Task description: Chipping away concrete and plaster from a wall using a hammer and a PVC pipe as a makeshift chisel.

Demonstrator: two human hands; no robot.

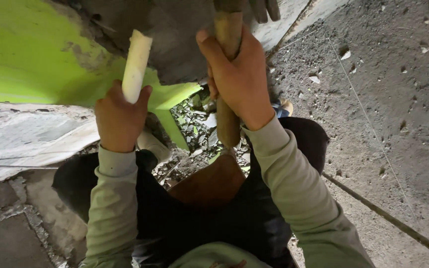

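Left hand [120, 119]: fingers clamped round the lower end of a white chisel [136, 64], which pointed up at the green wall [26, 54]. Right hand [239, 79]: fingers clamped round a wooden handle [228, 121], held upright just beside the chisel. Below: rubble [194, 124], 1 metal rod [378, 211] on the gritty floor [398, 99].

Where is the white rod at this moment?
In the head view, the white rod is upper left of centre, gripped at its lower end by the left hand, its top against the green painted wall.
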